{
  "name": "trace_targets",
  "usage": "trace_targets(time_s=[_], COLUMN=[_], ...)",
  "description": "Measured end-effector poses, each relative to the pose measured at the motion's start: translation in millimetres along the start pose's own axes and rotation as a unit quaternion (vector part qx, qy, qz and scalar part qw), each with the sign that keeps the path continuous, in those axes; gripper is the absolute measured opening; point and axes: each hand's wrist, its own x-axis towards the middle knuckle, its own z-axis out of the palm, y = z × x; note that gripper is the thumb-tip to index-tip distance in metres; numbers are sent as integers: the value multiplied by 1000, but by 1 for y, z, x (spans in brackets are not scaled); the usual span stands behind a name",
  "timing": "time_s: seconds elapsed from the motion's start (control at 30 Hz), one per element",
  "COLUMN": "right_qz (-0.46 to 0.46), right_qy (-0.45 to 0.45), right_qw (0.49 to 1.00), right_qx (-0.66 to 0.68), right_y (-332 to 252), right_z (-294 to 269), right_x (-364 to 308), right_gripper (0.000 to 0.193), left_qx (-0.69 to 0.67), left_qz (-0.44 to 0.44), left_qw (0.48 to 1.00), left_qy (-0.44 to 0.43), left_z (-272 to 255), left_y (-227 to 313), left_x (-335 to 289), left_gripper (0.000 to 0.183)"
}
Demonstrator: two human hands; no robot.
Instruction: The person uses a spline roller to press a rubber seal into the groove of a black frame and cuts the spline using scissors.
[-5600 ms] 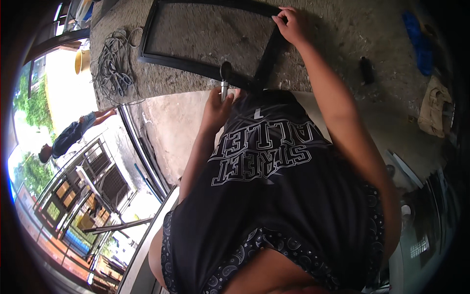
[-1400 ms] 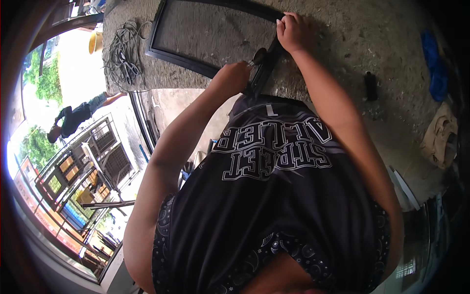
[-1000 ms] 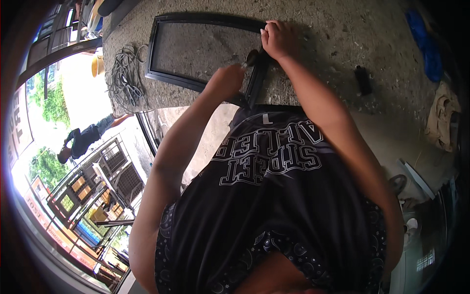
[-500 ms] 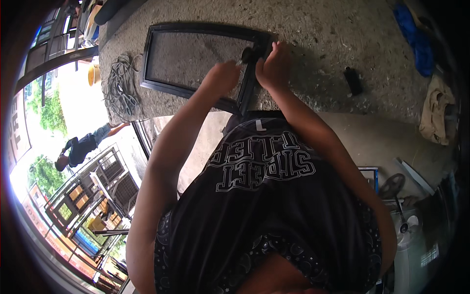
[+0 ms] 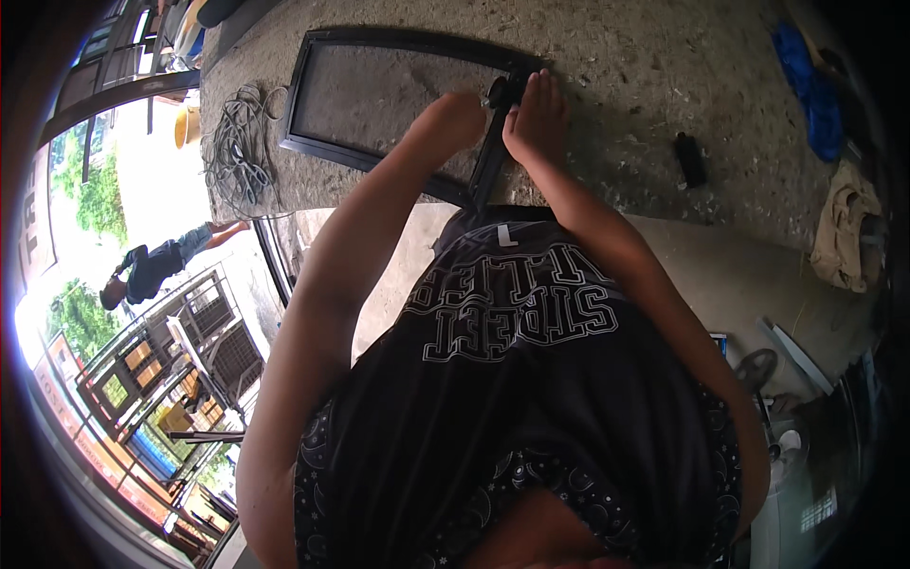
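A black-framed screen panel point(image 5: 379, 163) with dark mesh lies flat on the rough worktop. My left hand point(image 5: 453, 123) is closed at its right end, over the mesh side of the end bar. From that fist a small tool with a dark round end point(image 5: 497, 92) points at the bar; its handle is hidden in my fingers, so I cannot tell its exact kind. My right hand point(image 5: 540, 119) lies along the outer side of the same bar, near the far corner, its fingers stretched out and pressing against the frame.
A tangle of grey cord point(image 5: 242, 156) lies left of the panel. To the right are a small black object point(image 5: 689, 159), a blue cloth-like item point(image 5: 806, 90) and a beige cloth point(image 5: 844, 228). A person point(image 5: 156, 270) is outside at the left, near metal racks point(image 5: 204, 332).
My left hand has moved slightly up and right along the end bar. My right hand's fingers have straightened and flattened against the frame. The whole view has shifted a little.
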Motion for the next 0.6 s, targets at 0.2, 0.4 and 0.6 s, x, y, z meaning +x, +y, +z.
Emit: trace_targets(time_s=[0.2,0.4,0.6], right_qz=[3,5,1], right_qy=[90,77,84], right_qw=[992,996,994], right_qx=[91,52,72], right_y=[-2,-1,0], right_z=[-2,-2,-1], right_x=[3,5,3], right_gripper=[57,52,51], left_qx=[-26,-196,-210], left_qz=[-16,-194,-259], left_qw=[998,960,938], left_qy=[-53,-55,-90], left_z=[15,16,-2], left_y=[15,48,68], left_x=[-54,-120,-139], left_gripper=[34,33,32])
